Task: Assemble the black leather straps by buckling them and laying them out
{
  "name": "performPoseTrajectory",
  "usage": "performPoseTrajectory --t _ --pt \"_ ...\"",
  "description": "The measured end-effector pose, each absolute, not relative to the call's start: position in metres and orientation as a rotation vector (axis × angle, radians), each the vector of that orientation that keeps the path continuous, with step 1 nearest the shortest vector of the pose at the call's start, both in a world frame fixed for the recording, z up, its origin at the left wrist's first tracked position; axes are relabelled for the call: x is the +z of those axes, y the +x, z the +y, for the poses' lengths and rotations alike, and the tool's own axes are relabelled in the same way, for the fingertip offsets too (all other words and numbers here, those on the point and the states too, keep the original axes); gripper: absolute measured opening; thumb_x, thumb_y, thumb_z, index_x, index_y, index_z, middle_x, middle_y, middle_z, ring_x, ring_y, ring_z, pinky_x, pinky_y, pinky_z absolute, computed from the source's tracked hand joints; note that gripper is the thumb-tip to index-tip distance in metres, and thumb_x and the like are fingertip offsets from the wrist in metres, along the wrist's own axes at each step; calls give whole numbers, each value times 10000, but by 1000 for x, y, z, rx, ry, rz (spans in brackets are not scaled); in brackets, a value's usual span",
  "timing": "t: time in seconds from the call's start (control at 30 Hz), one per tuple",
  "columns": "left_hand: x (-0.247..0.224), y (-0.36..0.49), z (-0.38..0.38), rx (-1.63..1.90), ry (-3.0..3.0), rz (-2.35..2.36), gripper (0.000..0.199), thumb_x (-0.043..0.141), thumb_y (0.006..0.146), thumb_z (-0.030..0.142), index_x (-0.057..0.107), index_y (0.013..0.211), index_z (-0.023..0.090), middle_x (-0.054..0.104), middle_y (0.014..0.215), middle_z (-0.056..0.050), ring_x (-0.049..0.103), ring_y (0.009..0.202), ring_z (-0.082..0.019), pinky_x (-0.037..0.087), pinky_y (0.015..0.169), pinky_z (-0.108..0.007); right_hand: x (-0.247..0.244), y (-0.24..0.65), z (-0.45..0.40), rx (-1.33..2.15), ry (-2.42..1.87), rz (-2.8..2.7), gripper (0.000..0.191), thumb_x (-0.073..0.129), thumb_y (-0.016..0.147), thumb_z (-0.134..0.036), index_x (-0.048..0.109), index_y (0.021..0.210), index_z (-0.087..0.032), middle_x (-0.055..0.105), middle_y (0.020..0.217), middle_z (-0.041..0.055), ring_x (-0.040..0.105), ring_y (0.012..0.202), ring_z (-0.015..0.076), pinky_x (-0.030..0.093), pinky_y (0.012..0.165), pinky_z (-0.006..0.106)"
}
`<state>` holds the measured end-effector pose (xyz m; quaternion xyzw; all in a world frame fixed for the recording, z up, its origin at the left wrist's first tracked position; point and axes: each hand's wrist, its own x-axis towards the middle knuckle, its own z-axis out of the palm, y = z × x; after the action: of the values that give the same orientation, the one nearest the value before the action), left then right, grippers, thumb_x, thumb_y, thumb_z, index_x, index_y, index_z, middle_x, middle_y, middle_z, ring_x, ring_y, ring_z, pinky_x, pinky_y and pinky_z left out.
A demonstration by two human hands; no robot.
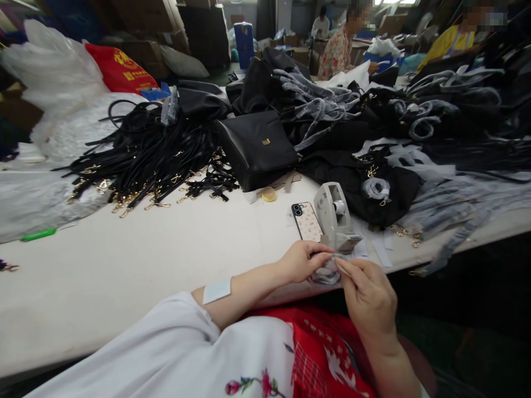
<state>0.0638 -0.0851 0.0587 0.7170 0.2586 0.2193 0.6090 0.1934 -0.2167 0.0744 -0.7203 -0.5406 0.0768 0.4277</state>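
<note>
At the table's front edge, my left hand (302, 262) and my right hand (370, 290) meet fingertip to fingertip. Both are closed in a pinch on a coiled strap (326, 276) in clear plastic wrap, which hangs just below the fingers. What lies right between the fingertips is too small to tell. Just beyond them stands a pale grey tape dispenser (331, 207) with a roll inside. Left of it lies a phone (307, 222) in a patterned case. A white patch (217, 291) sticks to my left forearm.
Black straps with gold clasps (153, 149) are heaped at the left. Behind the dispenser are a black handbag (259, 146) and a yellow tape roll (269, 194). Plastic-wrapped straps (464, 193) cover the right side. A green cutter-like object (38, 235) lies far left. People (336, 52) work beyond.
</note>
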Motion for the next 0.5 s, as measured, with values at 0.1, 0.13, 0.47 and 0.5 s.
performPoseTrajectory --t 0.1,0.13,0.47,0.5 --pt "60 58 -94 417 1793 510 328 492 890 242 752 1036 106 745 881 -71 636 770 -160 493 729 -240 74 202 -215 301 -1795 -1346 180 631 887 -318 775 984 -268 704 970 71 632 926 249 483 892 407" --pt "59 56 -96 384 1804 505 335 470 896 235 754 1007 97 735 832 -66 622 726 -152 487 697 -235 74 203 -215 376 -1779 -1338 169 632 890 -331 773 952 -262 709 950 63 642 903 237 497 865 382" --pt "60 43 -110 264 1819 415 279 557 870 317 726 955 111 726 825 -52 637 727 -153 485 688 -219 78 201 -229 859 -1856 -1140 301 632 878 -433 691 698 -199 616 633 13 558 602 162 429 550 263" --pt "60 42 -111 278 1829 419 267 557 867 302 717 974 117 731 861 -59 647 760 -162 493 715 -228 78 203 -229 910 -1857 -1117 310 639 869 -445 688 693 -194 624 637 15 558 600 160 429 552 262"
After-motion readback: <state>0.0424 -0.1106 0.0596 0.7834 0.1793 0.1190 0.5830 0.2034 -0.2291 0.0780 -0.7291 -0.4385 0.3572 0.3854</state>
